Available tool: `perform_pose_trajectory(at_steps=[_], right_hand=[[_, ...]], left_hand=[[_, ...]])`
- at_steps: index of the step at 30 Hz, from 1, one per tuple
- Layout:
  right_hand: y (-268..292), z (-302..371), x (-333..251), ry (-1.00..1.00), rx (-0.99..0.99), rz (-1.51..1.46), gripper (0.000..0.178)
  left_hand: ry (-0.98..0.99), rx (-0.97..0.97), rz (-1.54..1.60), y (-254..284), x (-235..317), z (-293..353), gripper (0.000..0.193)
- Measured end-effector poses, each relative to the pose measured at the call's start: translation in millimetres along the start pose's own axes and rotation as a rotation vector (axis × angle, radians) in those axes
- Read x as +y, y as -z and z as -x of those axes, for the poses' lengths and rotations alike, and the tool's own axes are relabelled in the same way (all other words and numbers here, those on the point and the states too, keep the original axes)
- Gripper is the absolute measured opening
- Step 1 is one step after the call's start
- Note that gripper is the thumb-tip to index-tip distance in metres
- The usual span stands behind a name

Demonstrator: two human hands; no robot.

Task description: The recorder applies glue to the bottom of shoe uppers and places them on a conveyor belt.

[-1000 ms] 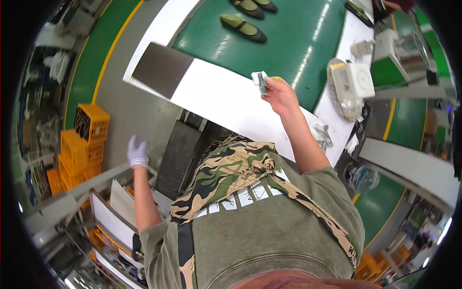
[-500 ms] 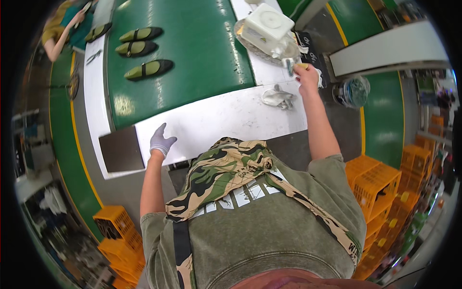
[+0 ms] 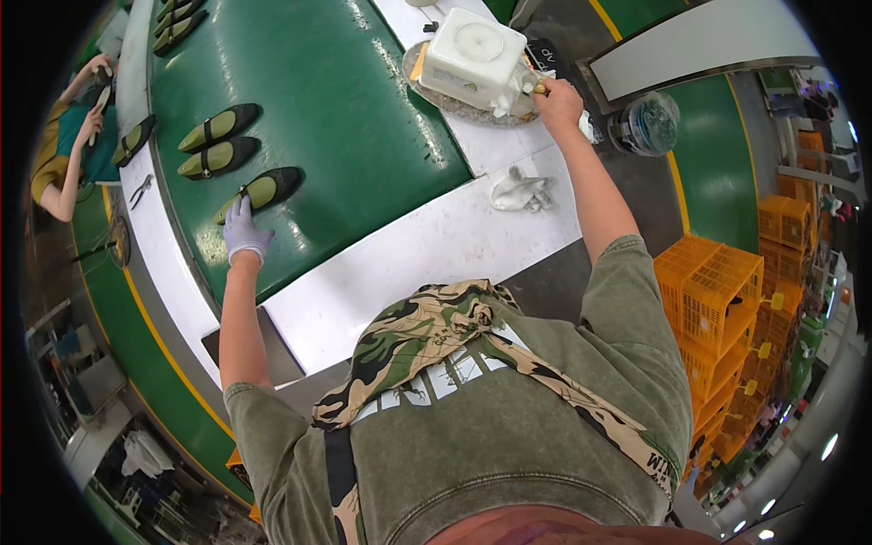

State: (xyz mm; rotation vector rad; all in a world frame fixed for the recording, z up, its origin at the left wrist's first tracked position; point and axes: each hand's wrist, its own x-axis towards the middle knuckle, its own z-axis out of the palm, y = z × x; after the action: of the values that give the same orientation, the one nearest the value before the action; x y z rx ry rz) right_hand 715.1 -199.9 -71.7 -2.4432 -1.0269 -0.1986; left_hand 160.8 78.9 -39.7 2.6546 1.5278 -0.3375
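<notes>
My left hand (image 3: 245, 234), in a pale grey glove, reaches over the green belt (image 3: 336, 163). Its outstretched fingers touch the heel end of the nearest shoe (image 3: 263, 189), a flat with a dark pointed toe, green lining and a strap. Two matching shoes, one of them this flat (image 3: 221, 157), lie just beyond it. My bare right hand (image 3: 559, 104) is closed around a small yellowish handle (image 3: 540, 88), whose other end is hidden. This hand is beside a white plastic container (image 3: 474, 50) on a round, stained tray (image 3: 436, 98).
A crumpled whitish cloth (image 3: 520, 191) lies on the white table (image 3: 381, 245). Pliers (image 3: 141, 191) and another flat (image 3: 134, 141) rest along the left ledge. A co-worker's hands (image 3: 94, 118) hold a shoe at far left. Orange crates (image 3: 713, 291) are stacked at right; a clear-topped bucket (image 3: 647, 123) stands nearby.
My left hand has moved from above the white table up to the nearest shoe. My right hand has brought the handle closer to the white container. The view has shifted, and more shoes show at upper left.
</notes>
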Motion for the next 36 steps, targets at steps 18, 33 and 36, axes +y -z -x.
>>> perform_pose_trajectory(at_steps=[18,33,36], right_hand=[[20.3,1.6,-9.7,0.266,-0.1,0.259,0.008],[27.8,16.9,-5.3,0.274,-0.043,0.165,0.008],[25.8,21.4,6.8,0.076,-0.021,0.057,0.014]], left_hand=[[-0.103,-0.391,-0.396,-57.5,-25.8,-118.2,0.074],[0.106,-0.469,-0.156,-9.3,10.5,-93.1,0.064],[0.223,-0.377,0.174,-19.1,-10.0,-87.1,0.064]])
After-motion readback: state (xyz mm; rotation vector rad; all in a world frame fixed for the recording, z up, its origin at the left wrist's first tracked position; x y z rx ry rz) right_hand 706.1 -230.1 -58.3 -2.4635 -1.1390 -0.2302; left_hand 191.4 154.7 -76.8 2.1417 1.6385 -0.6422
